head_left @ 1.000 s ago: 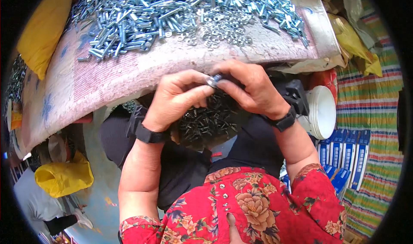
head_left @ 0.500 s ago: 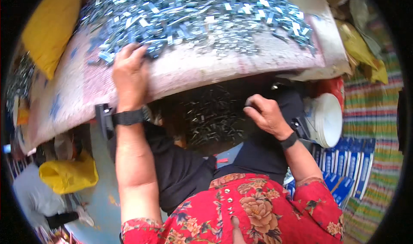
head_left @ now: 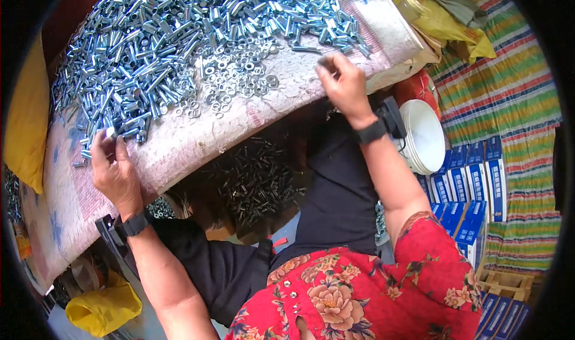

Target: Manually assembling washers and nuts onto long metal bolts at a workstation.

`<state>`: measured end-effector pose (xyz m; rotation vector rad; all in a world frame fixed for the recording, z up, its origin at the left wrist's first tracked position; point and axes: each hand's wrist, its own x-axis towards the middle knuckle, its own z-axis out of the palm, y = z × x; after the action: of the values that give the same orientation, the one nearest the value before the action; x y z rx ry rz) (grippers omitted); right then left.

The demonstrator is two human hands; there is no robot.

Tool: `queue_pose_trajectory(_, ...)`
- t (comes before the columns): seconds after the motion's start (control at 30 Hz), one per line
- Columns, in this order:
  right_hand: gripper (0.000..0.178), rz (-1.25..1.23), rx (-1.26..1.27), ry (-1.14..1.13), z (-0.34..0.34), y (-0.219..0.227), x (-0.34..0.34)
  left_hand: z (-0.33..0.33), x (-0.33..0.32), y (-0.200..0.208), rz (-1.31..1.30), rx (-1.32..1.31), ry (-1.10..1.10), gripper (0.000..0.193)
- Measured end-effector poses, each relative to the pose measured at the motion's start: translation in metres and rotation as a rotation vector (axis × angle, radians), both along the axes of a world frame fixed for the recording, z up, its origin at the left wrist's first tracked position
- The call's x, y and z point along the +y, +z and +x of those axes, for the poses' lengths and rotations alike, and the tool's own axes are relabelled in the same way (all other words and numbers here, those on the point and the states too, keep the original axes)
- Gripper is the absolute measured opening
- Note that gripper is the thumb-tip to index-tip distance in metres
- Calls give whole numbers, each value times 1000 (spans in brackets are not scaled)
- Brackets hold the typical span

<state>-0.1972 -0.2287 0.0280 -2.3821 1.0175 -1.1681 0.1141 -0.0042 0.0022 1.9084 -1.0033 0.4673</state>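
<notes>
Head view: both hands have left the lap and parted. Left hand [head_left: 115, 171] now pinches a shiny zinc-plated steel bolt [head_left: 109, 134] at the heap's near edge on the cloth-covered counter [head_left: 179, 142]; right hand [head_left: 342, 83], fingers bunched, seems to pick near the loose silver washers [head_left: 236, 76].

The heap of bright, bluish zinc-plated metal bolts [head_left: 179, 46] gleams glossily; the small flat metal washers [head_left: 236, 76] beside it shine likewise; both lie on a faded pink, matt woven cloth [head_left: 197, 136], rough-looking; the round white bowl [head_left: 428, 136] looks smooth plastic; the striped mat [head_left: 509, 82] is coarse-woven.
</notes>
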Motion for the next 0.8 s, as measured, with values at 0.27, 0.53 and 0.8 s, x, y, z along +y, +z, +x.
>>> queue_pose_trajectory(0.27,26,-64,362,-165,49,-4,-76,-81,-7,12,-299,843,-504,18)
queue_pose_trajectory(0.53,24,-73,383,24,46,-16,-89,-89,-9,16,-271,1002,-600,15)
queue_pose_trajectory(0.8,15,54,99,97,54,-4,-82,-91,-9,12,-271,994,-597,12)
